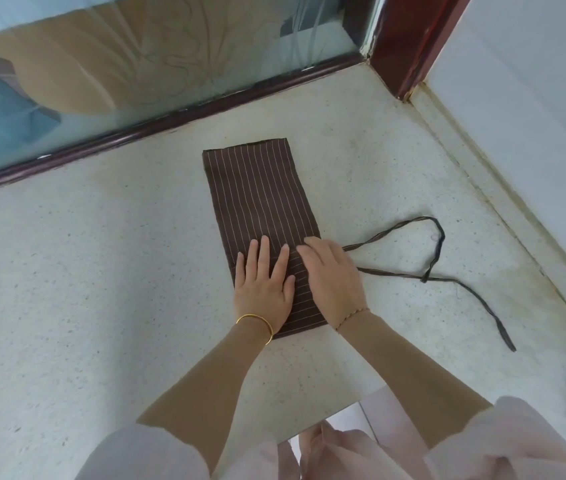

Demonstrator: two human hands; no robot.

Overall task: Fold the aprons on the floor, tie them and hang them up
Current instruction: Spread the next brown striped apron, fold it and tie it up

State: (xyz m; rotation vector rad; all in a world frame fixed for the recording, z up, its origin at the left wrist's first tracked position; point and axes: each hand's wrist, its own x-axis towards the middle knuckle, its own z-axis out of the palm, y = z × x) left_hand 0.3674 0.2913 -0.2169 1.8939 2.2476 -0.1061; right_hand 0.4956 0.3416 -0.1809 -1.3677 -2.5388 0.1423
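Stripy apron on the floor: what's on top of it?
The left hand and right hand lie flat on the near end of the apron. The cloth under them is hidden.

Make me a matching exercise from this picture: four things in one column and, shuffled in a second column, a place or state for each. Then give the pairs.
Things
1. brown pinstriped folded apron
2. thin dark apron strap
3. gold bangle
4. thin braided bracelet

Places or states
A. on the right wrist
B. looped on the speckled floor, right of the folded cloth
C. on the left wrist
D. flat under the left hand and right hand

Pairs: 1-D, 2-B, 3-C, 4-A
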